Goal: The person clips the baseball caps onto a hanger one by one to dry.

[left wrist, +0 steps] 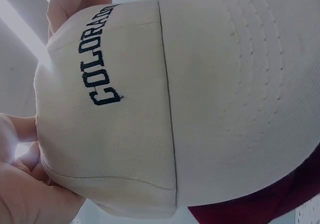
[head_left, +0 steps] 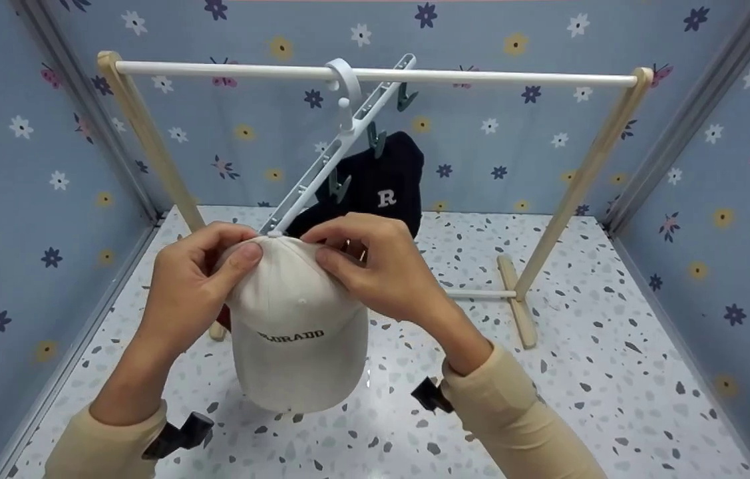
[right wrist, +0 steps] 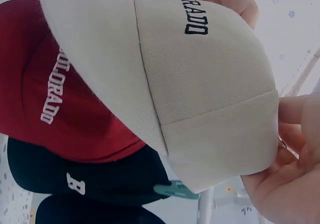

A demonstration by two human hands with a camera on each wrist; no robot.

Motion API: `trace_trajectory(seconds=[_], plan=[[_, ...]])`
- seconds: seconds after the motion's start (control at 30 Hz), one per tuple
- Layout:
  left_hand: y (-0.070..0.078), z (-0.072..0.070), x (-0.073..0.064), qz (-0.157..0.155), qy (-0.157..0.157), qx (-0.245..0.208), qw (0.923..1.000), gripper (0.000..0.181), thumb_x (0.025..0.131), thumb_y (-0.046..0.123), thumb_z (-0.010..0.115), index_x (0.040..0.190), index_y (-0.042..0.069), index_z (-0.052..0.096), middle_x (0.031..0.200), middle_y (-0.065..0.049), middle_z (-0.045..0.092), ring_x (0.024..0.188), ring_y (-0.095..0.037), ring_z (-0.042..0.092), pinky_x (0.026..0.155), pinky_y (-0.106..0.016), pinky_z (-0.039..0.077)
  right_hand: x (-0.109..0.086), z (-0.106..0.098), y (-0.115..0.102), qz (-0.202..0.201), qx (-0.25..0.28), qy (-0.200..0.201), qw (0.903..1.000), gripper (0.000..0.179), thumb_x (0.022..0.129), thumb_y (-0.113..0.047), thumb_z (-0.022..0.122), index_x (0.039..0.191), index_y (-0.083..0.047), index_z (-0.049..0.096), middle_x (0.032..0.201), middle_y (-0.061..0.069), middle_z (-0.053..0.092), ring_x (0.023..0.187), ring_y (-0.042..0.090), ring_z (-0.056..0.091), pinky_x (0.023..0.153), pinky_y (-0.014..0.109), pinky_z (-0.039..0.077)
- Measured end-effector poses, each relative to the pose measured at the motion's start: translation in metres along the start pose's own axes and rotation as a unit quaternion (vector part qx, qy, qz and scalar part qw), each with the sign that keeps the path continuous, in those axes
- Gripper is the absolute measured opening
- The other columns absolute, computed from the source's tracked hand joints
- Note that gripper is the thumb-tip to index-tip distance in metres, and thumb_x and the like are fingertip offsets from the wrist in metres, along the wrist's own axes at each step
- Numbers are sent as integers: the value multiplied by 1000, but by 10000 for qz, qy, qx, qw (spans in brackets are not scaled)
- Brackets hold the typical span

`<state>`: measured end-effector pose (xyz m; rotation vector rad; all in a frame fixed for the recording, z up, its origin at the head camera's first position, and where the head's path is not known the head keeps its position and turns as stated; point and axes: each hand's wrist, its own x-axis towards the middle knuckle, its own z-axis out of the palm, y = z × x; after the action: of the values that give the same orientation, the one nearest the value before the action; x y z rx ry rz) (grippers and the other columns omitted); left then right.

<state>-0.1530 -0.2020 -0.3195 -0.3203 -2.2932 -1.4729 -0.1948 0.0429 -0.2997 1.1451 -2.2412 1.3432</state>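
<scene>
A cream baseball cap (head_left: 301, 306) with dark COLORADO lettering hangs brim down at the near end of a pale clip hanger (head_left: 311, 183). My left hand (head_left: 188, 286) pinches the left side of its crown between thumb and fingers. On the crown's other side, my right hand (head_left: 378, 266) pinches the fabric the same way. Behind it are a red cap (right wrist: 75, 94) with white lettering and a black cap (head_left: 381, 186) marked R. Green clips (head_left: 339, 186) line the hanger; whether one grips the cream cap is hidden.
The hanger hooks over the white rail (head_left: 481, 77) of a wooden rack, whose right post (head_left: 574, 186) slants down to a foot (head_left: 516, 303). Flowered blue panels (head_left: 8, 219) enclose the speckled floor (head_left: 454, 412) on three sides.
</scene>
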Motion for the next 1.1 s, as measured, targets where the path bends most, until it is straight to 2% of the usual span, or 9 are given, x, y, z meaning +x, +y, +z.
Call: trace_trajectory(seconds=[0.37,0.8,1.1], plan=[[-3,16,7,138,142,130,9997,15,100,25,78,108,12,80,94,2,77,80,-16,70,70,-20,56,-4,-10,12,250,26,-79,9997,16,99,-4,74,110,-12,82,102,-4,77,78,7,64,68,28,56],[-5,16,8,274,447,577,9970,13,100,20,77,108,10,81,103,2,79,91,-5,73,79,-14,55,-1,-3,15,283,60,42,9996,18,98,-2,73,110,-11,82,99,-3,77,78,6,63,69,29,57],[7,20,5,278,408,473,9977,13,100,22,77,108,12,81,95,1,78,79,-12,70,70,-18,54,-2,-12,11,380,80,68,9992,16,98,-4,74,109,-11,83,100,-5,77,79,6,63,69,28,55]])
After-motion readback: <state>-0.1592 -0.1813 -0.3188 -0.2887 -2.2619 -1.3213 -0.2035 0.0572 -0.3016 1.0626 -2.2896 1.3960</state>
